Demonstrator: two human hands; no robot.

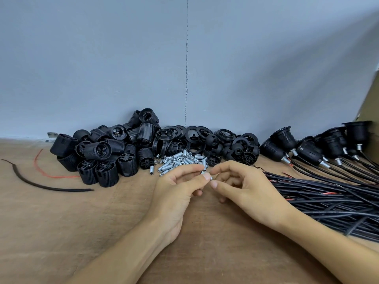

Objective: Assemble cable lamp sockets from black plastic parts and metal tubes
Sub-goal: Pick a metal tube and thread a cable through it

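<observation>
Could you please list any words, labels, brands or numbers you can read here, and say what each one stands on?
No text can be read anywhere in this view.
On the black socket shells there are only moulded ribs and slots; any marks are too small to read.
On the metal tubes, cables and cardboard no print shows.

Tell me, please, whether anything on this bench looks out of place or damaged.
Yes: a loose dark cable scrap and a thin red wire lie alone at the left, far from the cable bundle on the right. One metal tube has strayed from the tube pile.
</observation>
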